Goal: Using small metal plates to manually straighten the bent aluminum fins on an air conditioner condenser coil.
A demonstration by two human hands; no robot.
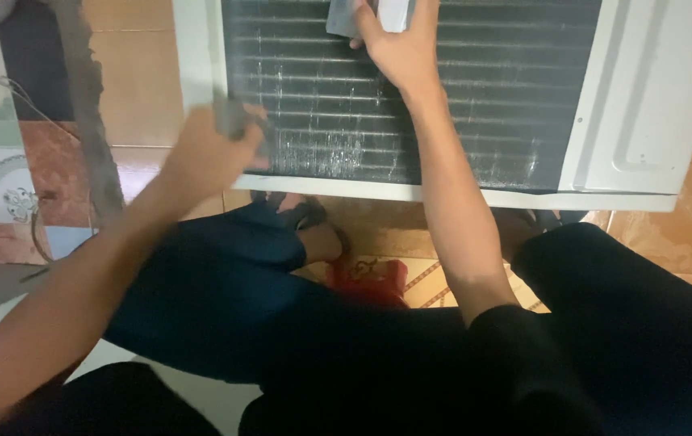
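Left hand grip closed on a blurred grey tool at 9 o'clock of the coil fins; right hand grips a pale card at 12 o'clock.

You're sitting low on a tan tiled floor, and it's showing grout lines on both sides of your knees. Your dark trousers are filling most of the lower view. Something small and red is lying on the floor between your legs, right beside a patch of patterned tile with reddish lines. Off to your left, a colourful mat with a pale round design is lying flat, and a thin wire is curling across it. A grey strip, blurred, is running down past the mat's edge. Can't tell what that strip is.
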